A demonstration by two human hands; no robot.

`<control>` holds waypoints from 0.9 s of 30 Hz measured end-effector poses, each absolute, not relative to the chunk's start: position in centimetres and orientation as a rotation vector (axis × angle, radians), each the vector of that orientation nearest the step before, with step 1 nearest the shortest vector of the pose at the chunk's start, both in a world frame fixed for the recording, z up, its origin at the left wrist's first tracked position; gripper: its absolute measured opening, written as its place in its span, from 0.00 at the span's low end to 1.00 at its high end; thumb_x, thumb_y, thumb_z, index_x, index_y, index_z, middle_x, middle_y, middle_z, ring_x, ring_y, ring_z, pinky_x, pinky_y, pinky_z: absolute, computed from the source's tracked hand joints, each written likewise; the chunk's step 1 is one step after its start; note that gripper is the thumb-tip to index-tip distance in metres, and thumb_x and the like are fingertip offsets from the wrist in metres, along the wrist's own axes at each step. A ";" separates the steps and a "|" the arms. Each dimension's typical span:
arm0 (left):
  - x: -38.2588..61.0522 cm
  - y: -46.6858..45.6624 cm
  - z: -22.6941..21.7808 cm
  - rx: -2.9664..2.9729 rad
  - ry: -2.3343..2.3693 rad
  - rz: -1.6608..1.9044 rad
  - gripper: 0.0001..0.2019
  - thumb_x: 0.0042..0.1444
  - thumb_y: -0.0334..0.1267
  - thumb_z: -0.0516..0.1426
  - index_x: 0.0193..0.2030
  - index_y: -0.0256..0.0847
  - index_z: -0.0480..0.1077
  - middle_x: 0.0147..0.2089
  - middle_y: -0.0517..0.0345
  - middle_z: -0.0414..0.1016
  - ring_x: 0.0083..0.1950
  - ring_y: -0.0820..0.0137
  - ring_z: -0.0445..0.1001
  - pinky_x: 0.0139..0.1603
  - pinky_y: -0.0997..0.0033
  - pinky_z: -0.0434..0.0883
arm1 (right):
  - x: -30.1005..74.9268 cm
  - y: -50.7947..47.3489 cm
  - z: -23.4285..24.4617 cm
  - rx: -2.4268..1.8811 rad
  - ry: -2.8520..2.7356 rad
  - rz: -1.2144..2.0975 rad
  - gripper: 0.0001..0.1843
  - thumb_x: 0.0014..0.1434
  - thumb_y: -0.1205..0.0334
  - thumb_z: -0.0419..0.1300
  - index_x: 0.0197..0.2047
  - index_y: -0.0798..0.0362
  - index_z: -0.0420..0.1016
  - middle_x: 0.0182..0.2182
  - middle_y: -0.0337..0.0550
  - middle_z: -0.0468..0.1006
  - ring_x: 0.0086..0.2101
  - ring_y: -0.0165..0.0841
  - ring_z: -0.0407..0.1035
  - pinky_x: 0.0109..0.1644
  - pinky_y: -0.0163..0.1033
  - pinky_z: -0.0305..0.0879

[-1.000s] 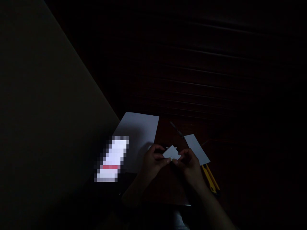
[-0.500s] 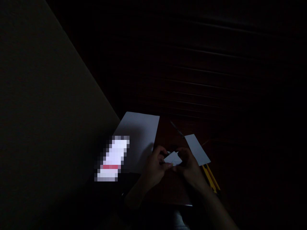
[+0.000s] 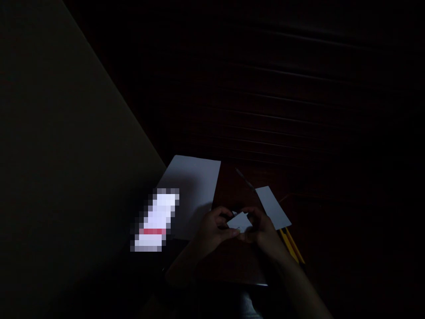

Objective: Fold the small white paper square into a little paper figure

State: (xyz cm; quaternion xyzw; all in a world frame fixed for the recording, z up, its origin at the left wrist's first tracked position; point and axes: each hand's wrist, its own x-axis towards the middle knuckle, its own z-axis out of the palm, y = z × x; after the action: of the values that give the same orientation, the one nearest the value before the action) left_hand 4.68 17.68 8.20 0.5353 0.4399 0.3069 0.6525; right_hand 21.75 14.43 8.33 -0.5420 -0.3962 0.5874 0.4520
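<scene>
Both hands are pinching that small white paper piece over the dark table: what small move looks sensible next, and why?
Probably press the fold flat. The left hand and right hand pinch the small paper piece from either side, held between fingertips above the dark table. In the dim light the crease itself cannot be made out.

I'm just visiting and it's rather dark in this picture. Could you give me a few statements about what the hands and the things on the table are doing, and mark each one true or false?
1. Both hands hold one small white piece of paper between them. True: the left hand and the right hand pinch it from either side.
2. A large white sheet lies to the left of the hands. True.
3. The yellow tool is in the right hand. False: it lies on the table, right of that hand.
4. The small white strip lies under the large sheet. False: it lies apart, to the right.
5. A thin pen-like object lies beyond the hands. True.
</scene>
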 end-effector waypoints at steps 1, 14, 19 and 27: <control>4.7 17.7 8.2 1.200 0.983 0.698 0.20 0.41 0.36 0.65 0.41 0.39 0.64 0.31 0.57 0.76 0.32 0.67 0.76 0.31 0.72 0.68 | 21.8 14.4 8.4 -1.318 -0.987 1.453 0.30 0.37 0.72 0.65 0.46 0.50 0.68 0.33 0.39 0.75 0.30 0.34 0.70 0.29 0.35 0.65; 4.9 17.2 7.2 1.356 1.119 0.682 0.18 0.40 0.31 0.62 0.41 0.41 0.68 0.28 0.62 0.75 0.29 0.70 0.73 0.26 0.76 0.65 | 22.2 14.4 8.1 -1.335 -1.163 1.413 0.28 0.38 0.74 0.65 0.45 0.50 0.69 0.27 0.34 0.72 0.28 0.31 0.66 0.27 0.33 0.63; 4.9 17.3 7.4 1.363 1.141 0.681 0.18 0.39 0.30 0.62 0.40 0.40 0.69 0.26 0.63 0.73 0.29 0.70 0.73 0.27 0.76 0.65 | 22.1 14.5 7.5 -1.372 -1.087 1.436 0.27 0.35 0.74 0.65 0.42 0.50 0.68 0.28 0.35 0.73 0.26 0.31 0.67 0.25 0.32 0.62; 4.5 17.2 7.9 1.401 1.102 0.728 0.19 0.42 0.33 0.63 0.44 0.41 0.69 0.33 0.57 0.76 0.35 0.67 0.74 0.34 0.72 0.67 | 22.1 14.4 8.6 -1.366 -1.253 1.332 0.26 0.41 0.73 0.63 0.45 0.49 0.69 0.30 0.36 0.74 0.31 0.34 0.69 0.34 0.37 0.65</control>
State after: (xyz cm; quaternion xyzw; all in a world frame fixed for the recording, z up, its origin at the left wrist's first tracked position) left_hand 4.55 17.17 7.92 0.5972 0.4697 0.3103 0.5714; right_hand 22.10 14.43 8.64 -0.5443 -0.4989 0.5305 0.4165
